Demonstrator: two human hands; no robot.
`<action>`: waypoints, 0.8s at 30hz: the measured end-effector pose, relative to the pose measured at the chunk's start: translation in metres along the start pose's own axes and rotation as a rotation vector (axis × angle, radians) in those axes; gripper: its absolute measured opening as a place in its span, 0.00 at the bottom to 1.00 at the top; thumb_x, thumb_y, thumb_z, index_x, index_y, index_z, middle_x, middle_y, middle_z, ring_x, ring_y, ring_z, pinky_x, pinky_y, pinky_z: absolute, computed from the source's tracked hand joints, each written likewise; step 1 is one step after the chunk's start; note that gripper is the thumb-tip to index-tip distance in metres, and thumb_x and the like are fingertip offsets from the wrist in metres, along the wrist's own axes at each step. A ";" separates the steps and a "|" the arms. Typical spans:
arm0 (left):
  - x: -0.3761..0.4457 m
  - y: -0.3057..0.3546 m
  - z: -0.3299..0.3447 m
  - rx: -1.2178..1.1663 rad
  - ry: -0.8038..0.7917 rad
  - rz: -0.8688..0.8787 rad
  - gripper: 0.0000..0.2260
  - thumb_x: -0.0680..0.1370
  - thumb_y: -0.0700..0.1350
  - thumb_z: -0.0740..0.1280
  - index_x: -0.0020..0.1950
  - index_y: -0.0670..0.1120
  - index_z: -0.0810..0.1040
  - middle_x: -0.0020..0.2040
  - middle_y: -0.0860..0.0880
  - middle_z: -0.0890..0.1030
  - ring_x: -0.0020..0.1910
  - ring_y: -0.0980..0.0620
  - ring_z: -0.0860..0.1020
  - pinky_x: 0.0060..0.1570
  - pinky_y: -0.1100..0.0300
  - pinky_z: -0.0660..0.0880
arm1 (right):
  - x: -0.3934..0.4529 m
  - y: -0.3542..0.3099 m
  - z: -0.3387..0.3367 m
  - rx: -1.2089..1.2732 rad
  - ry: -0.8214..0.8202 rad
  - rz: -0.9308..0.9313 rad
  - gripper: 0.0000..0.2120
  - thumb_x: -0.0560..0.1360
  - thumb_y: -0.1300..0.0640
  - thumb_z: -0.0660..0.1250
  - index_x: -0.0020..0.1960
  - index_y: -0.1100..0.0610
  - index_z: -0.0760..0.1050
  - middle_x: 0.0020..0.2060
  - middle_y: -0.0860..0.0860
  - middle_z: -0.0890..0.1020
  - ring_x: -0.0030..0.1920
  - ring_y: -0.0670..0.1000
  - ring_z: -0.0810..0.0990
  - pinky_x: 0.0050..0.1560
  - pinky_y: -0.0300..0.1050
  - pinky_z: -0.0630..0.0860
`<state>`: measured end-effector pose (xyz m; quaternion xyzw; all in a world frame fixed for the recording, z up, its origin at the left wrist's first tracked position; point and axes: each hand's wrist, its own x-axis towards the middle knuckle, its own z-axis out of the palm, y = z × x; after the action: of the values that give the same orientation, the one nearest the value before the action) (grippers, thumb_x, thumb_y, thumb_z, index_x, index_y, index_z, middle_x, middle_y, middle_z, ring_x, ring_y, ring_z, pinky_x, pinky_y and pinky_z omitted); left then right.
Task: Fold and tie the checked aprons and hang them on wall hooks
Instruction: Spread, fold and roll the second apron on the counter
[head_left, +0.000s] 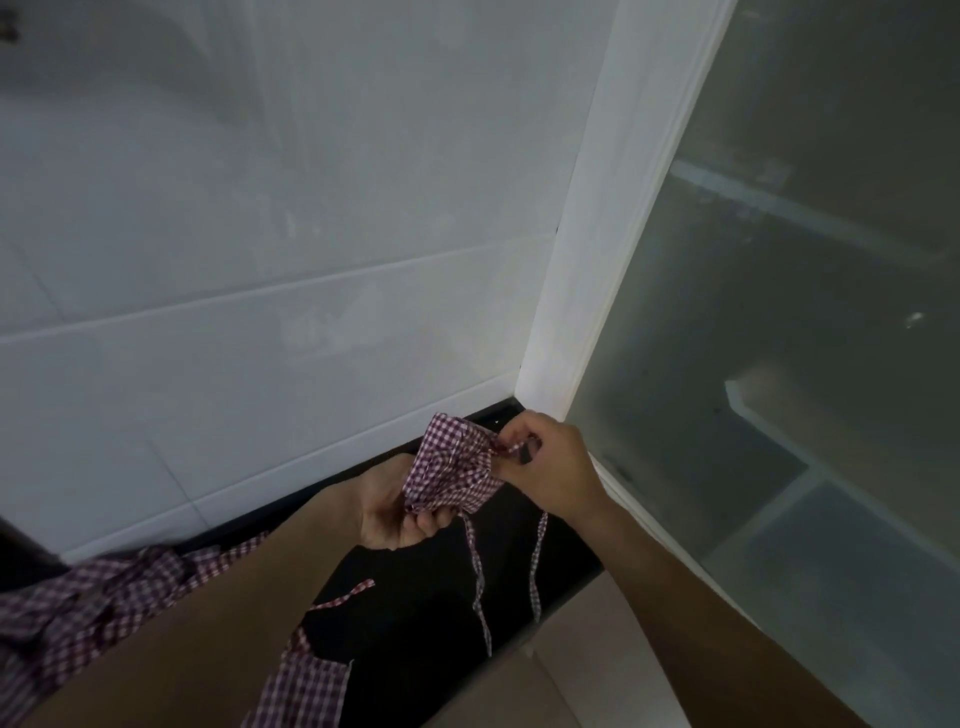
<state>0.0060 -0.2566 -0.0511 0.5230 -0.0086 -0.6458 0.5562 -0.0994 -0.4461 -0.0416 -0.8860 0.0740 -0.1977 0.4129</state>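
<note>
Two bare hands hold a bunched red-and-white checked apron above a black counter. Left hand cups it from beneath, fingers curled. Right hand pinches its tie at the bundle's right edge; two ties dangle below the grip.
</note>
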 end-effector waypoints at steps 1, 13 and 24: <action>-0.001 -0.001 -0.001 0.074 0.011 -0.015 0.24 0.84 0.52 0.51 0.40 0.39 0.78 0.31 0.45 0.76 0.22 0.55 0.72 0.18 0.68 0.67 | 0.002 -0.001 -0.003 0.011 -0.015 0.034 0.20 0.66 0.57 0.81 0.55 0.56 0.79 0.44 0.44 0.80 0.42 0.40 0.78 0.41 0.30 0.73; 0.016 -0.023 -0.018 0.192 0.088 0.018 0.21 0.83 0.53 0.47 0.32 0.48 0.66 0.30 0.49 0.66 0.25 0.54 0.62 0.23 0.64 0.58 | -0.005 0.021 0.021 0.189 -0.302 0.406 0.22 0.74 0.40 0.70 0.54 0.58 0.80 0.48 0.49 0.85 0.47 0.48 0.84 0.45 0.41 0.79; 0.024 -0.029 -0.018 0.449 0.403 0.381 0.09 0.84 0.39 0.59 0.53 0.37 0.78 0.41 0.41 0.81 0.31 0.50 0.79 0.33 0.57 0.79 | -0.014 0.056 0.033 0.414 -0.137 0.706 0.30 0.75 0.37 0.65 0.52 0.66 0.81 0.48 0.56 0.86 0.51 0.57 0.84 0.53 0.51 0.79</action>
<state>0.0015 -0.2525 -0.0923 0.7382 -0.1378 -0.3962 0.5283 -0.0968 -0.4552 -0.1073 -0.7154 0.3045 0.0047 0.6289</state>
